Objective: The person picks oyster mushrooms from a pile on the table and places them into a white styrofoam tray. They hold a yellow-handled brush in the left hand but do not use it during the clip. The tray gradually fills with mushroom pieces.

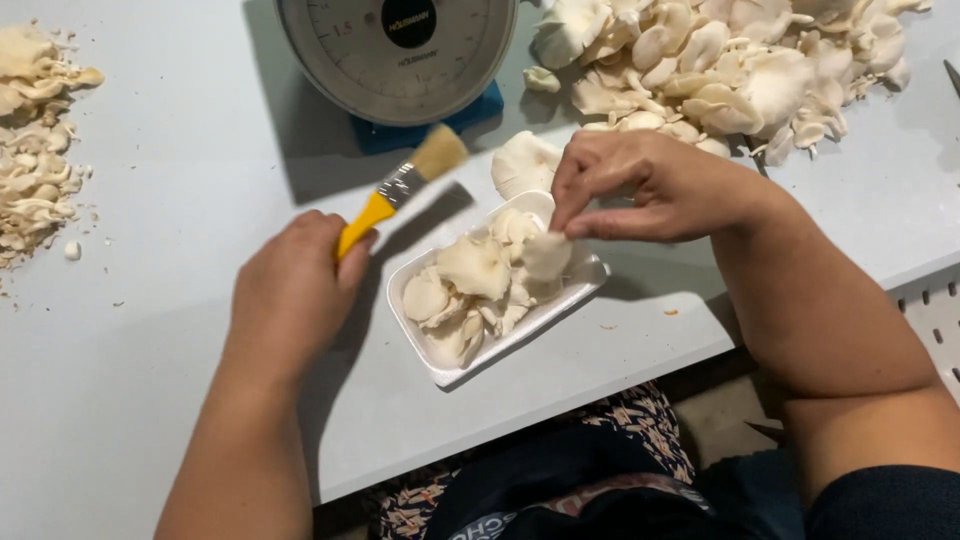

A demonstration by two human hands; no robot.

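Left hand (pixel 292 290) gripping yellow-handled paintbrush (pixel 403 185); right hand (pixel 640 185) pinching pale oyster mushroom (pixel 546 254) over heaped white foam tray (pixel 440 366), frame centre. Overfilling risking spill onto table (pixel 180 160).

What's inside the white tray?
The tray holds pale mushrooms. The right hand pinches one at the top. The tray's bottom is covered.

Scale (pixel 398 50) at table's (pixel 150 330) far edge. Mushroom pile (pixel 730 65) right of scale. Scraps (pixel 35 150) far left of scale.
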